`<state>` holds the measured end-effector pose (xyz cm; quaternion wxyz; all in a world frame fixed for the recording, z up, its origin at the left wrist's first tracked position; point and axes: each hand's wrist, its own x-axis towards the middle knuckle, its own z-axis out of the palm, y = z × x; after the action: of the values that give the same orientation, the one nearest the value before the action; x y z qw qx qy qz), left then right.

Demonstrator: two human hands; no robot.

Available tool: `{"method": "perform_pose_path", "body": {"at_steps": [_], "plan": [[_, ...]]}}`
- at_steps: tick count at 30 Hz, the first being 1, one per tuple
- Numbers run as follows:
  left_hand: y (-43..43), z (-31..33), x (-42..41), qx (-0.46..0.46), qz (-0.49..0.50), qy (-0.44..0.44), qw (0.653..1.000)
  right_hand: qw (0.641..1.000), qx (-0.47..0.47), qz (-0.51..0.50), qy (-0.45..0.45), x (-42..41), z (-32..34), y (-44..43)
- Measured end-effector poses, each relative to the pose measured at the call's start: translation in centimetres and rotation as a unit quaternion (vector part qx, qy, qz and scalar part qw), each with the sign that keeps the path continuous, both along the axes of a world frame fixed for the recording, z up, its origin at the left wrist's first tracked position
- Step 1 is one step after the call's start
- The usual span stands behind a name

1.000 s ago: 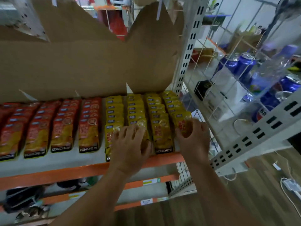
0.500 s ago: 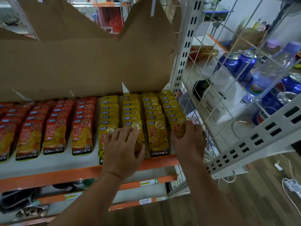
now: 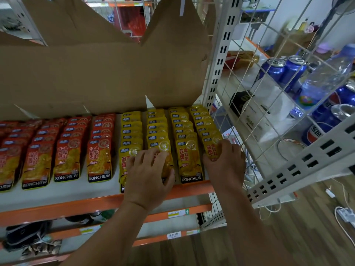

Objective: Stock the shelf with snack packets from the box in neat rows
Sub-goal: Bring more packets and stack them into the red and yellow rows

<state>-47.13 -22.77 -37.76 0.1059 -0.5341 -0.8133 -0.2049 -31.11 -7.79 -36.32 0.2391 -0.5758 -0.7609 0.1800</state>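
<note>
Yellow snack packets [image 3: 189,160] lie in several overlapping rows on the right part of the shelf [image 3: 57,207], with red snack packets [image 3: 67,160] in rows to their left. My left hand [image 3: 148,175] lies flat with spread fingers, pressing on the front packets of the two left yellow rows. My right hand [image 3: 224,162] holds the lower end of the front packet [image 3: 211,150] of the rightmost yellow row, thumb on its left and fingers over its right. An open cardboard box [image 3: 96,73] stands behind the rows, its inside hidden.
A white upright post [image 3: 217,73] and a wire mesh panel [image 3: 249,112] close the shelf's right side. Beyond the mesh stand blue cans [image 3: 272,70] and a clear bottle [image 3: 326,73]. Lower orange shelves [image 3: 172,214] sit beneath. Cables [image 3: 343,215] lie on the wooden floor.
Both hands stay on the front yellow packets and have barely moved. The view has shifted slightly.
</note>
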Motion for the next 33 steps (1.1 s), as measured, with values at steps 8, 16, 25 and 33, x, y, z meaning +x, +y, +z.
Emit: {"method": "perform_pose_path", "body": {"at_steps": [8, 16, 25, 33], "plan": [[0.0, -0.1, 0.0, 0.009, -0.003, 0.001, 1.0, 1.0, 0.005, -0.002, -0.006, 0.0, -0.1, 0.0], [-0.1, 0.0, 0.1, 0.011, -0.004, -0.002, 1.0, 1.0, 0.006, 0.002, -0.003, 0.0, -0.1, -0.1], [0.0, -0.1, 0.0, 0.018, -0.004, 0.011, 1.0, 0.998, -0.032, 0.006, 0.046, 0.2, 0.5, -0.2], [-0.1, 0.0, -0.1, 0.014, -0.018, 0.039, 0.999, 0.991, 0.074, 0.109, 0.027, -2.0, 3.2, 2.2]]}}
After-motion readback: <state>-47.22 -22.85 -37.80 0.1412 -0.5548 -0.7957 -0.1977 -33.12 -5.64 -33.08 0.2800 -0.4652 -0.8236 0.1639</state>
